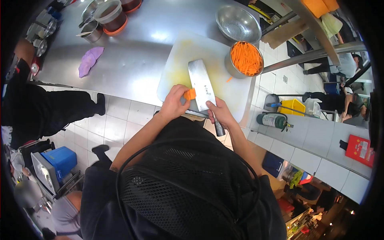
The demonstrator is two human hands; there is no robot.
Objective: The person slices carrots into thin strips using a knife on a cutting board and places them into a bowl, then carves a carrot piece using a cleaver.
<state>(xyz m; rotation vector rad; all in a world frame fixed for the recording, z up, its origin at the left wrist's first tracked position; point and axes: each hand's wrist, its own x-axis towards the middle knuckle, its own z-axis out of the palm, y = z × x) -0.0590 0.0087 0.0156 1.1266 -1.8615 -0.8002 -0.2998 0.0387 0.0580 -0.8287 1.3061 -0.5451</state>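
My right hand is closed around the dark handle of a cleaver, whose broad steel blade lies tilted over the white cutting board. Against the left side of the blade sits a small block of carrot, pinched in the fingers of my left hand. Yellowish-orange stains mark the board. At its right side stands a metal container filled with carrot strips. One loose carrot strip lies on the board below that container.
Behind the container is a perforated metal colander. A purple cloth rests on the steel table, with lidded tubs and a small pot at the back left. Other people are nearby on both sides.
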